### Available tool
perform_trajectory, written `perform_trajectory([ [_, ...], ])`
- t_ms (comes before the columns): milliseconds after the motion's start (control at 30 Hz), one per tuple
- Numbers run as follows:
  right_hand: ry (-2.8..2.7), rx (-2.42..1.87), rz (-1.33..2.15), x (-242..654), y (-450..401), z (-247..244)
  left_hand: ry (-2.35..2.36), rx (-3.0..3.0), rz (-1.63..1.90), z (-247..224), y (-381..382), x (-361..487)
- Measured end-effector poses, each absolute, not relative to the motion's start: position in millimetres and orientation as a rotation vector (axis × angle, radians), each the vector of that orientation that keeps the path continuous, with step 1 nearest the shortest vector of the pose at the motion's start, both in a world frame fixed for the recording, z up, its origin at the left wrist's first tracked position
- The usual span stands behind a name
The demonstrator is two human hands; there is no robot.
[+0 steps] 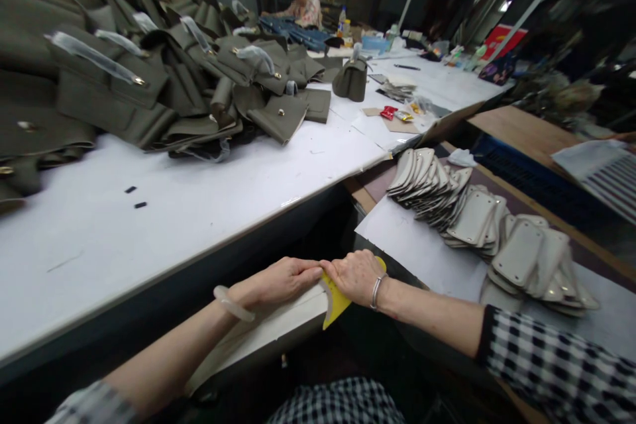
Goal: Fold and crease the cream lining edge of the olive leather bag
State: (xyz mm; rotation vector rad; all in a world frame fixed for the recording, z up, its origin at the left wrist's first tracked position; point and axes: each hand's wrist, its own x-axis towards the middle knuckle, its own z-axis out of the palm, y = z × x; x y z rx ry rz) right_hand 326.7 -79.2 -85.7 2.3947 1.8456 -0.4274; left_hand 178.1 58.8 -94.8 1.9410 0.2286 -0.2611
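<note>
A pale, off-white panel (285, 321) with a darker lower edge lies slanted over my lap, its material partly hidden by my hands and arm. My left hand (285, 280) rests over its upper edge, thumb and fingers close together and gripping it. At the panel's right end a thin, bright yellow piece (336, 301) with a curved edge sticks out. Closed around this yellow piece is my right hand (355, 276), its thumb touching the fingertips of my left hand. Whether the yellow piece is attached to the panel, I cannot tell.
Olive-grey bags (199, 73) with wrapped handles are heaped on the long white table (223, 179). One small bag (350, 77) stands upright beyond. Stacks of pale, riveted flaps (521, 255) lie on a board at my right. Farther back, a person (305, 8) sits.
</note>
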Motion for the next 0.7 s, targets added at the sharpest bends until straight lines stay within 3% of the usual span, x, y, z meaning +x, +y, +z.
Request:
perform_trajectory([
  [167, 1.83, 2.546, -0.625, 334.4, -95.6, -88.7, 0.341, 1.667, -0.254, -92.6, 68.1, 179.7],
  [367, 1.569, 2.819, -1.328, 355.5, -112.6, -102.2, 0.47, 1.619, -0.244, -93.4, 64.6, 186.1],
  [467, 1.366, 2.861, -2.176, 353.2, -111.7, -107.8, 0.494, 1.646, -0.247, -96.5, 63.3, 190.6],
  [567, 0.997, 2.605, -3.074, 345.2, -106.5, -112.7, 0.52, 1.69, -0.253, -96.8, 63.1, 193.5],
  [700, 0.904, 2.805, -2.95, 335.0, -99.4, -120.5, 0.541, 1.746, -0.259, -94.0, 62.0, 194.9],
])
